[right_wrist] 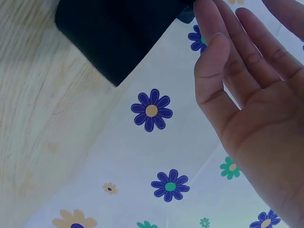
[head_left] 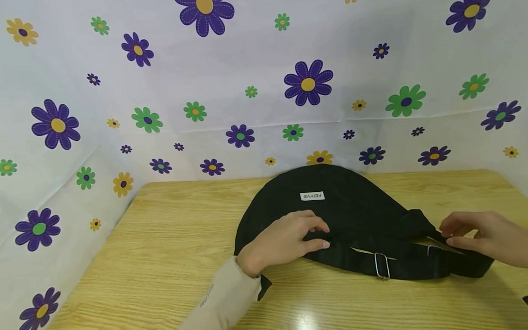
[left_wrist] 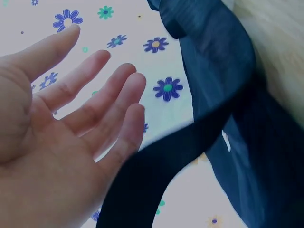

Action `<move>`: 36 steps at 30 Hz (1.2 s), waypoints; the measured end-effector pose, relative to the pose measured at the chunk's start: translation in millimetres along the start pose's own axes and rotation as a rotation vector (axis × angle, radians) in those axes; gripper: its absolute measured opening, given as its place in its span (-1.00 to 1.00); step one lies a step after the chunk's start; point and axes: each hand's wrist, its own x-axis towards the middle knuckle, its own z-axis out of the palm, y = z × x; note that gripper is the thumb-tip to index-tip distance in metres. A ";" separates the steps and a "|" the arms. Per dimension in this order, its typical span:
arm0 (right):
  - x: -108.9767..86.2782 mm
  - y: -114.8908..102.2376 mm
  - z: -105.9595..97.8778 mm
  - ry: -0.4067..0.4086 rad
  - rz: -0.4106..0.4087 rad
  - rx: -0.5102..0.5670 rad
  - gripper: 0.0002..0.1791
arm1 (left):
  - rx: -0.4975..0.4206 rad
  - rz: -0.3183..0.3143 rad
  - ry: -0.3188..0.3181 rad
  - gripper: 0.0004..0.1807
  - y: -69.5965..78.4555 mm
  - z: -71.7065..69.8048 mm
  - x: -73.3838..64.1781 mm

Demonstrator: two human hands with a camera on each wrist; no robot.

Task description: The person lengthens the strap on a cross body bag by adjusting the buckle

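Observation:
A black fabric bag (head_left: 282,198), curved along its far edge, lies flat with an upside-down white label reading FEIYVE. Its wide strap (head_left: 350,261) runs along the near side and folds back at the right, with a metal slider (head_left: 382,266) on it. My left hand (head_left: 288,237) hovers over the bag's near left part, fingers loosely bent and nothing between them; the left wrist view shows the same hand (left_wrist: 90,109) beside the black strap (left_wrist: 156,152). At the right end, my right hand (head_left: 489,235) pinches the strap between thumb and fingers; the grip is partly cut off in the right wrist view.
The bag lies on a light wooden table (head_left: 170,226). Behind and to the left hangs a white cloth (head_left: 243,63) printed with purple, green and yellow flowers. A pale sleeve (head_left: 225,297) covers the left forearm.

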 end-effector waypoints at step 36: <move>-19.1 17.2 17.3 -0.148 0.077 -0.113 -0.81 | 0.159 -0.030 -0.088 -0.81 -0.2 50.7 24.8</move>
